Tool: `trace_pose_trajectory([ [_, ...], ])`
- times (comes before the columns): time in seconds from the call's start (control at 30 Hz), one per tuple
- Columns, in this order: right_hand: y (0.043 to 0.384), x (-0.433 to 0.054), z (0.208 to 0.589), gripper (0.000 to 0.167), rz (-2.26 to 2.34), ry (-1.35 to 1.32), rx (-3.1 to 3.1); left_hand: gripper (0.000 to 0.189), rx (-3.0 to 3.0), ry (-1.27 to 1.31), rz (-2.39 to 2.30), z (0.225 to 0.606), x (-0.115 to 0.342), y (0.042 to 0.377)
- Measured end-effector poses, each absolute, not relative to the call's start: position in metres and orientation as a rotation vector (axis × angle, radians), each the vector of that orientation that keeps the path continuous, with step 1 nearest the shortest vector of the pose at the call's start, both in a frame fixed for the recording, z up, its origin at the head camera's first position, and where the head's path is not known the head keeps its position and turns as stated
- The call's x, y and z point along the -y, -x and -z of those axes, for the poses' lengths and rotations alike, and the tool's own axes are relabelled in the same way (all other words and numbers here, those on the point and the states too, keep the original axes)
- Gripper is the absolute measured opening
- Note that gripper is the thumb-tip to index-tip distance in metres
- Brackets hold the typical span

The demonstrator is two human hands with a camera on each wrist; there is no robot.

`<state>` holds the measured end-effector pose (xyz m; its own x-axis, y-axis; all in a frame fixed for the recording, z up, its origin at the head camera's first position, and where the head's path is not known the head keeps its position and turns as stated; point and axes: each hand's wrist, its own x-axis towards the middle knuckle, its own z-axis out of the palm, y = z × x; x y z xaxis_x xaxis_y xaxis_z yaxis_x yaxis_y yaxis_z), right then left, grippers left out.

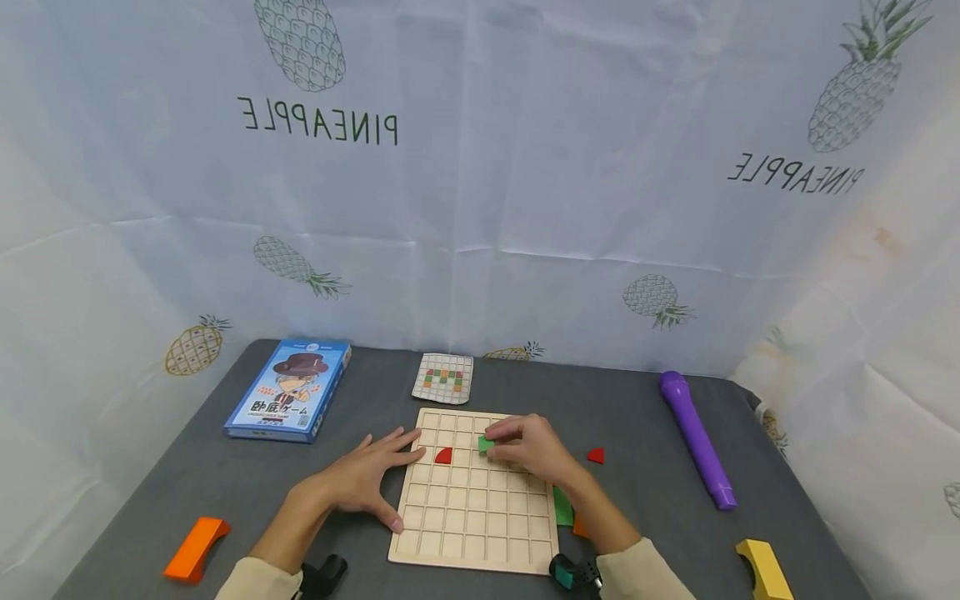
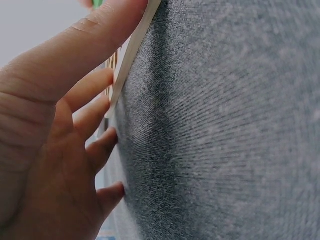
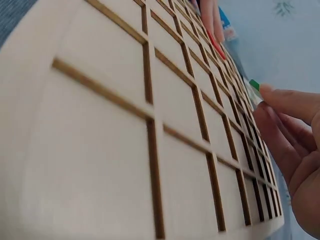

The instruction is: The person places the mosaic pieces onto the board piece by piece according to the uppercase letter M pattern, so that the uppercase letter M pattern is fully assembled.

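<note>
Beige cloth sleeves (image 1: 637, 571): enter from the bottom edge, near black wrist-mounted devices (image 1: 326, 575).
Pale wooden gridded board (image 1: 450, 560): lies flat on the grey cloth-covered table (image 1: 630, 475), between both hands.
Left hand (image 1: 358, 477): spreads with fingers well apart, thumb and foremost fingertips against the board's left edge.
Right hand (image 1: 531, 446): pinches with thumb and fingertips together on the green piece, above the board's upper middle.
Small flat green piece (image 1: 483, 443): sits right at the right fingertips, on the side facing the left hand; contact with the wood hard to tell.
Red quarter-round piece (image 1: 444, 456): lies on the grid, between the left fingertips and the green piece.
Second red piece (image 1: 596, 455): rests on the table, right of the board.
Printed pattern card (image 1: 442, 378): lies just beyond the board's far edge.
Left wrist view: shows the thumb pressing the board's pale side edge, hard to make out from the head.
Right wrist view: shows dark-sided grooves and ridges up close, and the green piece's tilt.
Head view alone: shows the purple rod (image 1: 697, 440), orange arched block (image 1: 197, 550) and yellow arched block (image 1: 765, 568).
</note>
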<state>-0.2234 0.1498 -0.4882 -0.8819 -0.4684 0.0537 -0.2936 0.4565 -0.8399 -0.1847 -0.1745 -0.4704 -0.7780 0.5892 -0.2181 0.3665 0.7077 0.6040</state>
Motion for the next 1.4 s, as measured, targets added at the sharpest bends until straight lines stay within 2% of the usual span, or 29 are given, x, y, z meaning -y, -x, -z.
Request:
trace_pose_trajectory([
  [0.37,0.218,-0.128,0.492,0.020,1.393,0.629,-2.504,0.110,-2.505,-0.727,-0.764,0.468,0.173,0.183],
  [0.8,0.215,-0.111,0.498,0.018,1.327,0.708,-2.609,0.112,-2.483,-0.738,-0.780,0.469,0.171,0.183],
  [1.4,0.215,-0.103,0.494,0.015,1.275,0.650,-2.656,0.111,-2.437,-0.721,-0.861,0.469,0.170,0.183],
])
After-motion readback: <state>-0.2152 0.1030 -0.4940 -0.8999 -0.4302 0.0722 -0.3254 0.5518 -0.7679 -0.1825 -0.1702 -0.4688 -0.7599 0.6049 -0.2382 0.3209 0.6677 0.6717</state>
